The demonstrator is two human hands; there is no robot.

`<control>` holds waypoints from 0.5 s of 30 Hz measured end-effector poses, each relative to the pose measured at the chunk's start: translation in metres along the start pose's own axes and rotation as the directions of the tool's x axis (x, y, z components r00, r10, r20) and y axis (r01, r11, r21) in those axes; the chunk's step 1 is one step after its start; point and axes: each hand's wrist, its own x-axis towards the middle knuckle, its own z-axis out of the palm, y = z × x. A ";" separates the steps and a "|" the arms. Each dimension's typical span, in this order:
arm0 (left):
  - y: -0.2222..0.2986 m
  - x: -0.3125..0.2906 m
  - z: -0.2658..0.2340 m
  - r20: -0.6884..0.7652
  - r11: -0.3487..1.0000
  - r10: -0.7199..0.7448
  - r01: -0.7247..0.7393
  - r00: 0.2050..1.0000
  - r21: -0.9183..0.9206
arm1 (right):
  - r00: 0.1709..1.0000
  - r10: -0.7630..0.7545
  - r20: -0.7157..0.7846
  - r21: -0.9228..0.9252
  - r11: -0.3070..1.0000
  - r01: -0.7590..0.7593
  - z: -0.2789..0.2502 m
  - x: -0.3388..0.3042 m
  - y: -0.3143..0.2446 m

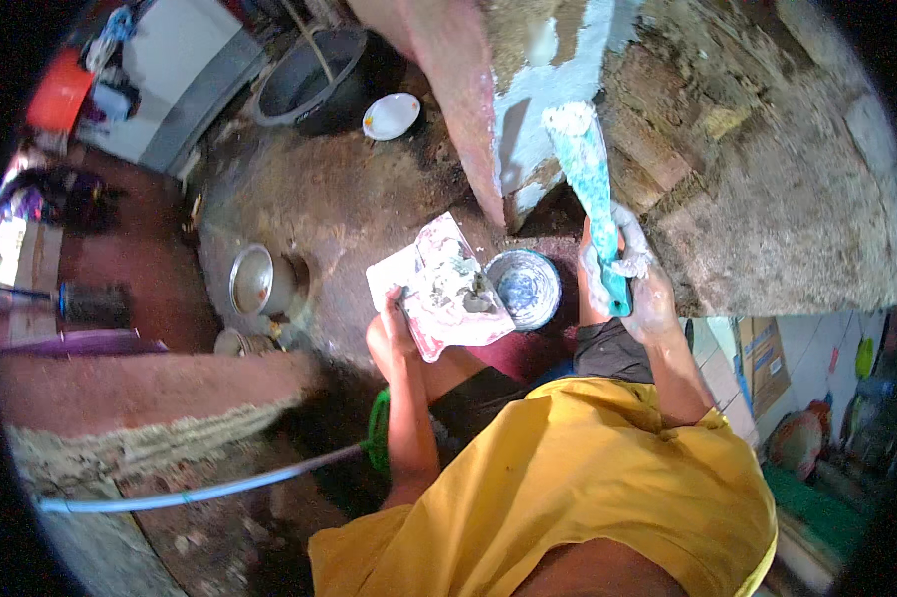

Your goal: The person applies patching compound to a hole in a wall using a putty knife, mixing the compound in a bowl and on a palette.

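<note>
Left hand (pixel 395 333) grips a board (pixel 393 277) of paste (pixel 456 277) left of the bowl (pixel 553 294); right hand (pixel 647 294), fingers wrapped, holds a loaded scraper (pixel 585 164) to the right. Tilting either could drop paste.

From my head, the left fisheye faces down past my yellow shirt (pixel 568 463), close above my left hand (pixel 394 326) and right hand (pixel 648 291).
</note>
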 end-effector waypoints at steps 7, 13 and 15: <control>-0.064 0.058 -0.034 0.024 0.979 0.060 -0.054 0.998 -0.196 | 0.974 0.107 0.201 -0.286 0.957 -0.047 -0.011 0.003 0.027; 0.017 -0.018 -0.031 0.340 0.628 0.160 0.170 0.927 -0.759 | 0.875 0.018 0.484 -0.755 0.513 0.407 -0.030 0.038 0.040; 0.018 -0.022 -0.037 0.347 0.607 0.202 0.162 0.916 -0.778 | 0.828 0.017 0.561 -0.715 0.513 0.474 -0.028 0.047 0.042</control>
